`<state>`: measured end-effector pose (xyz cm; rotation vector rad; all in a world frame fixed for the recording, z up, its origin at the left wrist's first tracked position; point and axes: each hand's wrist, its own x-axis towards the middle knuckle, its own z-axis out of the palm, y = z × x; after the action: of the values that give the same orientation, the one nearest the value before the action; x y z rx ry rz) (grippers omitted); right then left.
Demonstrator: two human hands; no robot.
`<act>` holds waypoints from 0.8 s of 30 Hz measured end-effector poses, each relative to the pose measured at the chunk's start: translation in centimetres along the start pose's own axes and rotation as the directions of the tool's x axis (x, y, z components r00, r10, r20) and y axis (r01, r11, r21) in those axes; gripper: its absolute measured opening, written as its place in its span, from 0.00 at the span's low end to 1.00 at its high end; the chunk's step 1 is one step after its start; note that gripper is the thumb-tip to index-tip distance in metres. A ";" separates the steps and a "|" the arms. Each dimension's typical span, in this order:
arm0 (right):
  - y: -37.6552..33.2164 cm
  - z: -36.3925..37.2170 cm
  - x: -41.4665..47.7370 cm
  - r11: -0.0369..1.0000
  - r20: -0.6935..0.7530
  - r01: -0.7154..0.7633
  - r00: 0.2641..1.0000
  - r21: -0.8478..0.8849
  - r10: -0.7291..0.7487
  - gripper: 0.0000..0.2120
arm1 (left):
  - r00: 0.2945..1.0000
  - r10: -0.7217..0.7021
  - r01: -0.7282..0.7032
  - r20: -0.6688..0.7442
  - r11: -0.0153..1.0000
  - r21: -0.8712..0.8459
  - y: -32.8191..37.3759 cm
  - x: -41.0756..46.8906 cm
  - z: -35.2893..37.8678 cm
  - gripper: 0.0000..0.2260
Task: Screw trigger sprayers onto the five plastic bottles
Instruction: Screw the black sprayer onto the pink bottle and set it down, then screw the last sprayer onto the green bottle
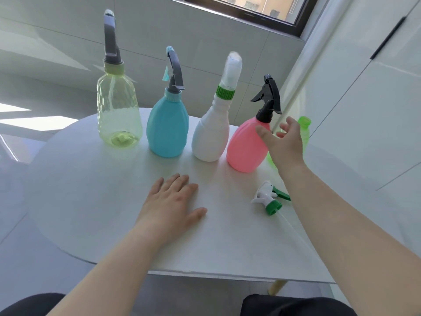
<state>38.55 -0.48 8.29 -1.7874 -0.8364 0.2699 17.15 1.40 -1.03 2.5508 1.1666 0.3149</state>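
Observation:
Several bottles stand in a row on the white table (91, 201). A clear yellow-green bottle (118, 110), a blue bottle (167, 131), a white bottle (210, 135) and a pink bottle (245, 147) each carry a sprayer. A green bottle (304, 131) with a bare neck stands at the far right, mostly hidden behind my right hand (284, 144), which hovers open between it and the pink bottle. A loose white-and-green trigger sprayer (270, 198) lies on the table by my right forearm. My left hand (173, 201) rests flat and open on the table.
A grey tiled wall and a dark-framed window (262, 10) rise behind the table. White cabinet doors (376, 87) stand to the right. The table's front edge and a wooden leg (276, 287) are close to my lap.

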 end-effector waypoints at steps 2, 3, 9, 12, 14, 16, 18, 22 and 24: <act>0.4 -2.0 -1.4 0.999 -0.026 0.040 0.999 -0.017 -0.041 0.27 | 1.000 0.001 -0.001 -0.001 1.000 -0.002 0.1 -0.1 -0.2 0.27; 0.7 -3.1 -2.1 0.997 -0.012 0.053 0.998 -0.048 -0.054 0.21 | 1.000 -0.003 0.003 -0.006 1.000 -0.005 0.2 -0.2 -0.3 0.27; 4.2 -6.8 -6.5 0.866 0.358 -0.056 0.896 -0.498 0.264 0.13 | 0.999 -0.028 0.028 -0.036 1.000 -0.014 0.6 -0.5 -0.6 0.26; 4.7 -5.6 -7.5 0.762 0.369 -0.003 0.874 -0.647 0.317 0.19 | 0.999 -0.029 0.028 -0.043 0.999 -0.021 0.8 -0.5 -0.7 0.26; 4.7 -4.6 -7.6 0.723 0.335 0.022 0.895 -0.691 0.293 0.18 | 0.998 -0.030 0.029 -0.054 0.999 -0.027 0.7 -0.6 -0.7 0.26; 4.6 -4.1 -7.5 0.719 0.315 0.007 0.902 -0.695 0.295 0.16 | 0.997 -0.030 0.028 -0.066 0.999 -0.033 0.7 -0.6 -0.7 0.26; 4.5 -4.1 -7.0 0.729 0.337 0.015 0.893 -0.684 0.298 0.13 | 0.996 -0.027 0.025 -0.080 0.999 -0.030 0.6 -0.6 -0.6 0.25; 4.0 -5.7 -6.3 0.914 0.325 -0.219 0.885 -0.341 0.333 0.09 | 0.992 -0.027 0.023 -0.123 0.999 -0.035 0.4 -0.3 -0.4 0.24; 3.6 -7.0 -5.8 0.932 0.354 -0.357 0.865 -0.060 0.354 0.07 | 0.990 -0.032 0.027 -0.140 0.999 -0.037 0.4 -0.3 -0.3 0.23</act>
<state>39.69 -10.00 6.54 -1.9088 -0.7457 0.8655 17.16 1.00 -0.58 2.5132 1.2355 0.5116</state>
